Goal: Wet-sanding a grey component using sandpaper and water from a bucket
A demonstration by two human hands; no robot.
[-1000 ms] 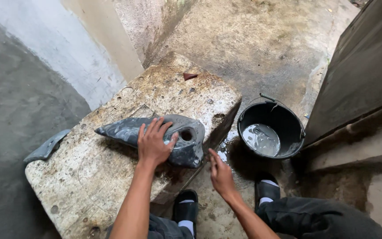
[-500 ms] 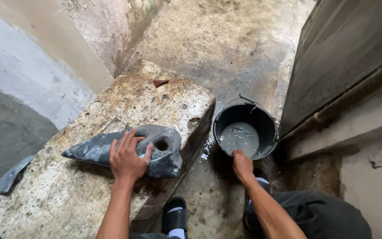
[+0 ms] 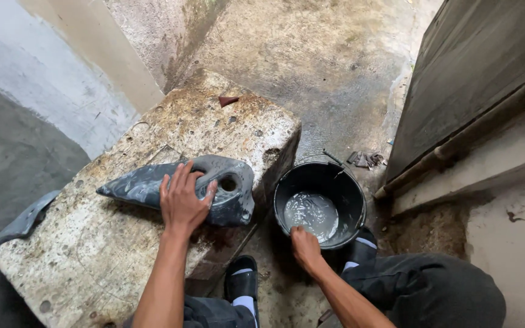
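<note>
On slab [image 3: 123,243], centre-left: one dark grey moulded panel [image 3: 153,185], pointed at its far-left end, broad at the right with a round hole, wet and streaked. It lies flat on the stained, pitted stone, its right end near the slab's edge.

Left hand [image 3: 183,203]: palm down on the panel, fingers spread and apart, pressing rather than clasping; nothing is enclosed in it.

Right hand [image 3: 304,248]: at the near rim of the bucket [image 3: 350,200], fingers curled over the edge towards the water. Whether it grips the rim or holds anything cannot be told.

Bucket: black, round, wire handle down at the far side, a shallow pool of cloudy water inside; stands on the floor just beside the slab.

Also present: a second grey piece [image 3: 25,218] (flat, off the slab's left edge), a small red shard [image 3: 228,100] on the far part of the slab, a pipe [image 3: 457,146] along the wall at right, two sandalled feet below.

Step in hand, as judged: wet work on the panel, one hand steadying it, the other fetching water. Next move would call for a cupped, dripping hand carried across to the panel without shifting it.
</note>
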